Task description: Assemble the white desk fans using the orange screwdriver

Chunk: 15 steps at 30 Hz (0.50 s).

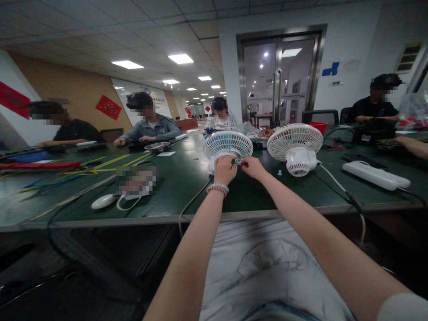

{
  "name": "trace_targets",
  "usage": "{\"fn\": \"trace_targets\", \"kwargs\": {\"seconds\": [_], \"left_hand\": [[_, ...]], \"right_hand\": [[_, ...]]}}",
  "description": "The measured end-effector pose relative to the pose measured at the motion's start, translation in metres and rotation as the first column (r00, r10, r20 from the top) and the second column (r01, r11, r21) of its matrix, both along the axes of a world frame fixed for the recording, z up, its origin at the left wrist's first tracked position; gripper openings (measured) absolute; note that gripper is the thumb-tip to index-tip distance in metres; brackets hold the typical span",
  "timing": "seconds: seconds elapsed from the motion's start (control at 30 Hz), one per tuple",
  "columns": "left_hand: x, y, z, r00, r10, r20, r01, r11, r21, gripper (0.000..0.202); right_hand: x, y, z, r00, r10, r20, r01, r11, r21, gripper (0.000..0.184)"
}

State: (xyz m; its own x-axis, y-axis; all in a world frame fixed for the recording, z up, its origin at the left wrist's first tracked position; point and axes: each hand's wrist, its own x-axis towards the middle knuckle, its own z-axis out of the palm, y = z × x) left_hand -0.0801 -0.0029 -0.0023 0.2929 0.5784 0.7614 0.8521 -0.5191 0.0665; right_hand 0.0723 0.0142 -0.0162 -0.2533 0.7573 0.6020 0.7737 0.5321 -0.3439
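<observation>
A white fan [228,141] with a round grille stands in front of me, its back toward me. My left hand [224,169] is closed at the rear of this fan, a small teal piece [236,161] at its fingertips. Close on the right, my right hand [253,168] has its fingers pinched together near the teal piece; whether anything is between them is hidden. A second white fan [294,140] stands to the right, its motor housing facing me. Between that fan and my right forearm lies a small pale-blue piece [280,172].
A white power strip [375,174] lies on the green table [254,196] at right. A white oval object [103,201], cables and yellow strips [110,164] lie at left. Several people sit around the table. A red container [318,127] and clear plastic bags [249,129] are behind the fans.
</observation>
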Motion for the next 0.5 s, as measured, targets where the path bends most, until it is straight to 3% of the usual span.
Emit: {"fn": "trace_targets", "kwargs": {"seconds": [0.13, 0.23, 0.33, 0.5], "left_hand": [[-0.001, -0.001, 0.001, 1.0, -0.004, -0.007, 0.004, 1.0, -0.003, 0.021], [0.0, -0.001, 0.001, 1.0, -0.001, -0.008, 0.001, 1.0, -0.006, 0.02], [0.0, -0.001, 0.001, 1.0, -0.009, 0.0, 0.009, 1.0, 0.004, 0.019], [-0.001, -0.001, 0.001, 1.0, -0.01, 0.014, 0.01, 1.0, 0.012, 0.02]], "right_hand": [[-0.001, 0.001, 0.002, 0.959, 0.043, -0.282, -0.007, 0.992, 0.129, 0.017], [-0.003, 0.001, 0.003, 0.888, 0.09, -0.45, -0.027, 0.989, 0.145, 0.017], [-0.006, -0.002, 0.004, 0.846, 0.118, -0.519, -0.063, 0.99, 0.124, 0.017], [-0.012, -0.006, 0.002, 0.849, 0.148, -0.508, -0.088, 0.986, 0.141, 0.015]]}}
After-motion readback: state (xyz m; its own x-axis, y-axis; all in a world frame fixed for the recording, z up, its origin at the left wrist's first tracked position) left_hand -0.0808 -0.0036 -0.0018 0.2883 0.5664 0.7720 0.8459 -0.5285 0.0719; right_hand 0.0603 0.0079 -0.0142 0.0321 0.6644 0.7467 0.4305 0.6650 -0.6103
